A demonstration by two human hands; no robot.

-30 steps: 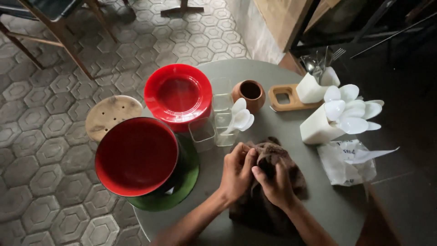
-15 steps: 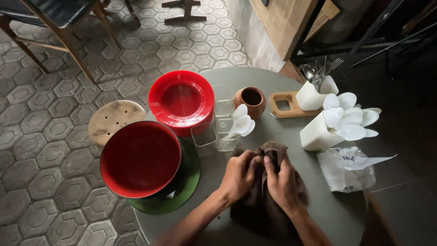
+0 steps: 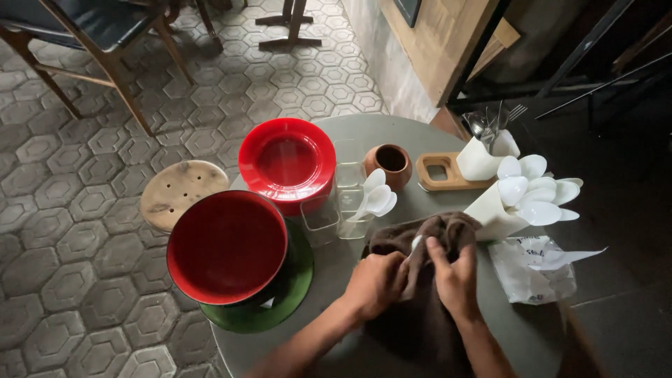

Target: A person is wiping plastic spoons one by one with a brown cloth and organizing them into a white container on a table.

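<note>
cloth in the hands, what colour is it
Dark brown. The cloth shows best in the head view, bunched under the left hand and right hand.

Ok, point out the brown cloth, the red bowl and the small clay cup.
brown cloth (image 3: 427,308), head view, its middle fold.
red bowl (image 3: 227,246), head view, its inside.
clay cup (image 3: 389,168), head view, its rim.

There is a single view, from a camera worn on the person's head. It looks steeply down and forward over a round grey table (image 3: 420,133), near enough that both forearms enter from the bottom edge. Beyond the table's far rim it takes in the tiled floor (image 3: 84,210).
</note>
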